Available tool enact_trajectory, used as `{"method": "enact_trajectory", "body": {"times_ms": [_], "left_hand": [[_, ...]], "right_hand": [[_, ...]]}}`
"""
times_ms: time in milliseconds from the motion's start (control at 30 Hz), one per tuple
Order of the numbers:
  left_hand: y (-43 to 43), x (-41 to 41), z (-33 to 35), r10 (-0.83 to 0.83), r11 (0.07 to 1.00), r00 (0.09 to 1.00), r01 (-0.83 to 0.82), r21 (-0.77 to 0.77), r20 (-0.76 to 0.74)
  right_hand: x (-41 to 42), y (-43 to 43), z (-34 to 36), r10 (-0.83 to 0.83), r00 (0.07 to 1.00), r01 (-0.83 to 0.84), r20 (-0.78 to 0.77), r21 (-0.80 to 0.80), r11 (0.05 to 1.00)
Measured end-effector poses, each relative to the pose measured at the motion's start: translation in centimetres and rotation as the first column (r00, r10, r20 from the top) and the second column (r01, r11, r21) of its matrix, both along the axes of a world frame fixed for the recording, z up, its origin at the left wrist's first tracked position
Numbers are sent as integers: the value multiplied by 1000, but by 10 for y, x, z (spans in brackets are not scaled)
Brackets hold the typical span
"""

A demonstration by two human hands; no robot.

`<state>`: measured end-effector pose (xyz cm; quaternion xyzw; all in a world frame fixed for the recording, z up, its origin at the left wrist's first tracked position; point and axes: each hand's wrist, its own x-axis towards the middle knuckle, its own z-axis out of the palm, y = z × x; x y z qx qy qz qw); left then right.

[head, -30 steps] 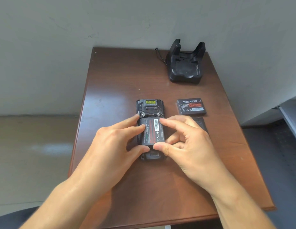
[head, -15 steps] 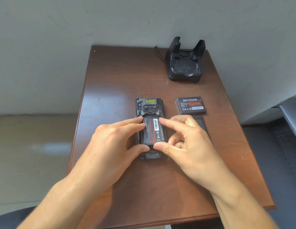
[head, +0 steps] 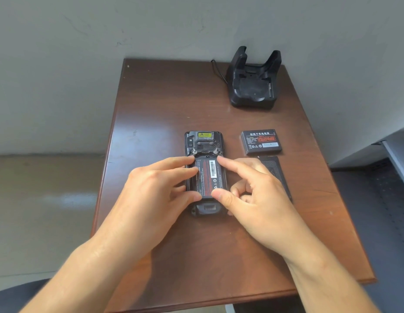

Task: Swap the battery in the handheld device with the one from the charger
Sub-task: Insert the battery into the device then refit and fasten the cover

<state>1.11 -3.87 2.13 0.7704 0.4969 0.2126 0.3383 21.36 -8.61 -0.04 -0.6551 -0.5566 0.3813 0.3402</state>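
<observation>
The black handheld device [head: 204,143] lies face down mid-table with its back cover off. A black-and-red battery [head: 209,175] sits in its open bay. My left hand [head: 155,195] touches the battery's left edge with index and thumb. My right hand [head: 253,195] touches its right edge with index finger at the top corner and thumb at the bottom corner. A second battery [head: 260,141] lies loose to the right of the device. The black charger cradle [head: 253,82] stands at the back right, its slot bare.
The device's black back cover [head: 276,170] lies right of the device, partly hidden by my right hand. A cable [head: 219,68] runs from the charger to the wall. The brown table [head: 151,105] ends close on the right, by a grey shelf [head: 397,154].
Both hands have stayed on the battery with only small finger shifts; the battery lies flatter in the bay. The camera has tilted slightly.
</observation>
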Motion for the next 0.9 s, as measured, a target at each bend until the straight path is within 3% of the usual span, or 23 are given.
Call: {"method": "enact_trajectory", "body": {"times_ms": [300,467,567,633,733,900], "left_hand": [[1,2,-7,46,998,996,-42,-44,82],[5,0,-6,37,998,998,-35,-42,47],[5,-1,-5,36,998,997,-32,-61,75],[3,-1,-6,35,997,992,-26,-71,120],[2,0,-6,27,996,989,-15,-82,144],[0,2,-5,44,995,987,-30,-90,154]], "right_hand": [[-6,2,-1,-48,997,47,63,17,999],[-5,0,6,-57,990,49,132,67,997],[21,2,19,-213,950,161,229,225,961],[48,4,28,-332,877,256,347,245,935],[72,2,29,-285,814,283,505,84,955],[73,-1,26,-105,808,218,579,-128,968]]}}
